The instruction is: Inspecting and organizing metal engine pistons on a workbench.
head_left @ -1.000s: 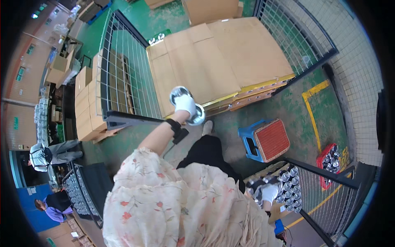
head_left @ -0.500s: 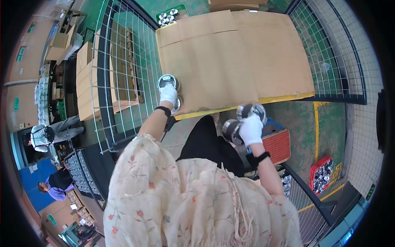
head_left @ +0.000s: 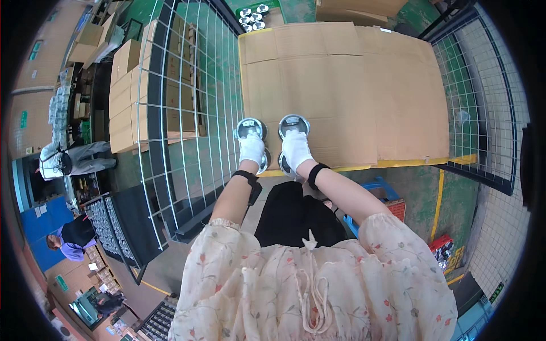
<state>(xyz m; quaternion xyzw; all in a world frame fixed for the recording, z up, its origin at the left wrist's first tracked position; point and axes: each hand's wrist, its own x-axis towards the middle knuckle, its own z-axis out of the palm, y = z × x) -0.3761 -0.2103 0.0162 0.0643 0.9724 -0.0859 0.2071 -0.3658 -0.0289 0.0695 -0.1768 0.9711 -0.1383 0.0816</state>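
Note:
Both of my white-gloved hands reach forward over the near left corner of a flat cardboard sheet (head_left: 352, 91). My left hand (head_left: 250, 149) is closed on a pair of shiny round metal parts; one metal part (head_left: 251, 125) shows ahead of the glove, another beside the wrist. Close to its right, my right hand (head_left: 295, 148) grips a similar pair, with a silver round metal part (head_left: 294, 122) beyond the fingers and a second partly hidden under the palm. Both pairs are at the sheet's surface, a small gap between them. My fingertips are mostly hidden.
Wire mesh panels (head_left: 196, 96) flank the cardboard left and right. Beyond its far left corner is a green tray (head_left: 273, 14) of metal parts. Stacked cartons (head_left: 128, 102) stand left. A blue stool (head_left: 378, 187) and red crate (head_left: 441, 250) are at right. Other people (head_left: 71, 241) are far left.
My right hand has carried its metal parts from beside the red basket at right onto the cardboard, next to the left hand's pair. My left hand stays at the left edge. The view has shifted.

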